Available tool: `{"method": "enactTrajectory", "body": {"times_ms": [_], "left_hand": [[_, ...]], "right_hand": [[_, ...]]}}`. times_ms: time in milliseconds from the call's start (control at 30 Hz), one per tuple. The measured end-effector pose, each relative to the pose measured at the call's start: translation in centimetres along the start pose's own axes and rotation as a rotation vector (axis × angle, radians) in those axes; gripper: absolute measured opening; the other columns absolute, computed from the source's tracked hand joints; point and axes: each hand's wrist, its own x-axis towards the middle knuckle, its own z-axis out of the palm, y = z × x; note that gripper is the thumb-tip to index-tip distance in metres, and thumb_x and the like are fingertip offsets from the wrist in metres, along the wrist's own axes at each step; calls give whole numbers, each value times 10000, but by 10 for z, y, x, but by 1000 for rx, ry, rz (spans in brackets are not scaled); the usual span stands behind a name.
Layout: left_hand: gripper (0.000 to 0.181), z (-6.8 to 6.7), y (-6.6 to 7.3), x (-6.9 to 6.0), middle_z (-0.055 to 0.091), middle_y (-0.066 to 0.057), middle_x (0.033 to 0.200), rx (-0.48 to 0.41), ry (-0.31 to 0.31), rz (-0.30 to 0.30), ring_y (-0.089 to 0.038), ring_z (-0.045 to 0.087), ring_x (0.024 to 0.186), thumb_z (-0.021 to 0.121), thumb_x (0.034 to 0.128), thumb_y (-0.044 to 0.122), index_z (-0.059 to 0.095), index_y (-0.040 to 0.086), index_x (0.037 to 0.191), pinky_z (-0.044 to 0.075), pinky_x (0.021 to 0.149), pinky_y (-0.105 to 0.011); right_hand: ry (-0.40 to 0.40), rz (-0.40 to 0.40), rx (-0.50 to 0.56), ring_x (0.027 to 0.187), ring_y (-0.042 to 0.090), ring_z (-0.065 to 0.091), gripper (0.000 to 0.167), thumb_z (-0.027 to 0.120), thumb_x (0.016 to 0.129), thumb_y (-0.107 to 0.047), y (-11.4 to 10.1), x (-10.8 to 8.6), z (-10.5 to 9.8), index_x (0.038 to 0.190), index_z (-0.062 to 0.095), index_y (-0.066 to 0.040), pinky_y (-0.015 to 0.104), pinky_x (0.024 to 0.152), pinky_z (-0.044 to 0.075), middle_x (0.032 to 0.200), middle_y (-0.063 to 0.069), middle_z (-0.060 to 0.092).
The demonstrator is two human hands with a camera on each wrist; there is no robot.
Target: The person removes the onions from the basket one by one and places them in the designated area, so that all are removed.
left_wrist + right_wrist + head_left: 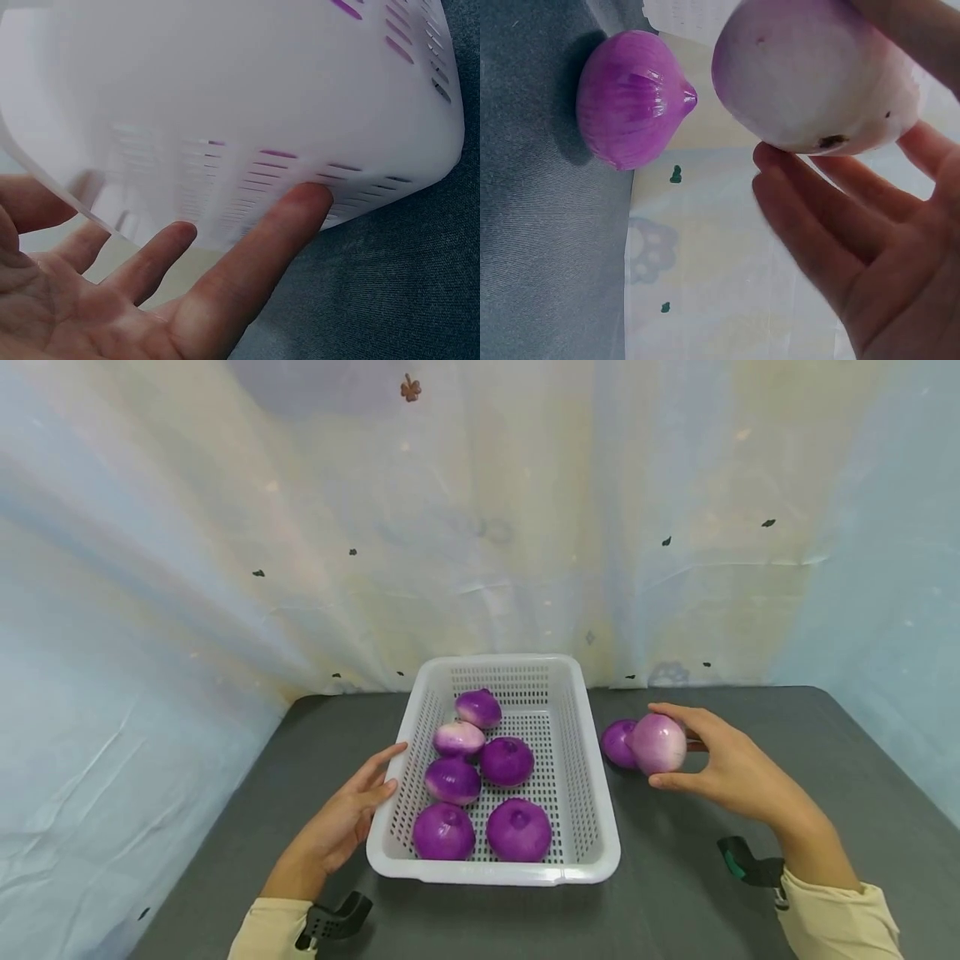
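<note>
At lower left, the left hand [343,820], loosely extended, touches a white perforated plastic basket [498,873] of purple onions [519,831]; at right, past a pointed purple onion [616,743], a round pink-white onion [660,744] is pinched by the right hand [729,770], apparently mid-lift, though clearance is unclear; a steady carry seems called for.

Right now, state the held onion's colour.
Held onion: pale purple and white, best in the right wrist view.
</note>
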Motion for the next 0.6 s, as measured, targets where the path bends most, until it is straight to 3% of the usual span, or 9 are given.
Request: {"method": "enactTrajectory", "body": {"times_ms": [200,433,600], "left_hand": [[590,1,1,0,167,-145,1652,-9,6,-19,-168,590,1230,422,1076,316,139,311,1594,541,918,-385],[596,0,0,1,185,-131,1647,-12,22,-23,-172,580,1235,437,1071,317,148,314,1592,539,927,-399],[610,0,1,0,163,-164,1650,-4,8,-10,-200,563,1259,436,1071,324,132,291,1599,534,936,-409]], "right_hand": [[-17,24,-16,1096,292,605,889,856,733,-493,-3,1,-2,1466,457,-187,452,870,495,1391,102,548],[-16,34,-5,1082,305,596,888,872,727,-460,-3,2,-3,1454,458,-162,491,857,486,1380,120,547],[-5,46,-8,1067,306,608,896,872,720,-475,-2,2,-2,1431,458,-120,455,834,498,1347,134,545]]}}
